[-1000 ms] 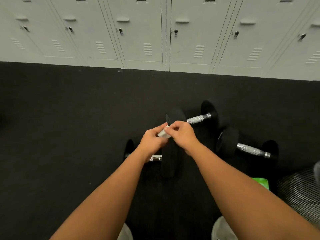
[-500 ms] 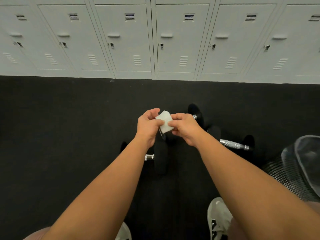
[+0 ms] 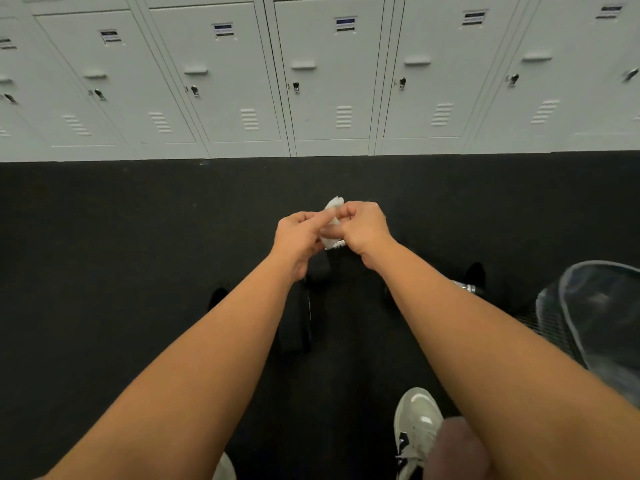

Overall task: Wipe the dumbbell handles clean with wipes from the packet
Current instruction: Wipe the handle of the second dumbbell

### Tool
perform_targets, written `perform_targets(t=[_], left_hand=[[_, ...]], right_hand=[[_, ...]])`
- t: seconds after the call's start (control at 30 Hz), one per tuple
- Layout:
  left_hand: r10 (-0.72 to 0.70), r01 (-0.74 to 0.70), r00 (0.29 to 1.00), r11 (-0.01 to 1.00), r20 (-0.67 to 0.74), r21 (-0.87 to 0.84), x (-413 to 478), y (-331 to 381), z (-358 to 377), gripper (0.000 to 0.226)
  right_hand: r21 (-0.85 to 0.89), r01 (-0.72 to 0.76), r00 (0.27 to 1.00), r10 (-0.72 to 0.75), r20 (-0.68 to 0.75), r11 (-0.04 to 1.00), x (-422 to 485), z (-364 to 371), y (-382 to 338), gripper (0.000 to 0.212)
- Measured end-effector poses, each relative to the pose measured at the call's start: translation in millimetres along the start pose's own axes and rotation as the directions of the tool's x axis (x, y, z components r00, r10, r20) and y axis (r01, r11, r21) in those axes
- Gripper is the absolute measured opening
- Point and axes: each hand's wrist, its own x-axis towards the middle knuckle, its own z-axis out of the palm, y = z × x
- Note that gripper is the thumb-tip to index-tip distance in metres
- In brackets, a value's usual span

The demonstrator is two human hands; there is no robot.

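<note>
Both hands meet in the middle of the head view, above the black floor. My left hand (image 3: 300,233) and my right hand (image 3: 362,227) pinch a small folded white wipe (image 3: 333,206) between their fingertips; its top sticks up above the fingers. Black dumbbells lie on the floor under my arms and are mostly hidden. One dark head (image 3: 296,323) shows between my forearms. The chrome end of another handle (image 3: 467,287) shows just right of my right forearm. The wipes packet is out of sight.
A row of pale grey lockers (image 3: 318,81) closes off the far side of the floor. A mesh bin with a clear liner (image 3: 595,317) stands at the right edge. My white shoe (image 3: 415,424) is at the bottom right.
The camera has tilted up, so more of the lockers shows and the dumbbells have slid under my arms. My hands have folded the wipe smaller and closed tighter round it.
</note>
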Motion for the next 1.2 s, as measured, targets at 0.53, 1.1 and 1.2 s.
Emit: perform_targets(t=[0.53, 1.1, 1.2], left_hand=[[-0.192, 0.219, 0.969, 0.958, 0.155, -0.183, 53.5, -7.1, 11.7, 0.030], [-0.251, 0.242, 0.968, 0.934, -0.001, -0.263, 113.1, -42.2, -8.9, 0.034], [-0.257, 0.262, 0.965, 0.944, 0.053, -0.199, 122.0, -45.4, -12.1, 0.044]], right_hand=[[0.129, -0.019, 0.999, 0.015, 0.028, 0.992, 32.2, -6.2, 22.0, 0.032], [0.615, -0.306, 0.940, 0.331, 0.076, 0.727, 93.8, 7.7, 71.7, 0.015], [0.592, -0.369, 0.922, 0.363, 0.135, 0.716, 101.2, 9.3, 79.5, 0.040]])
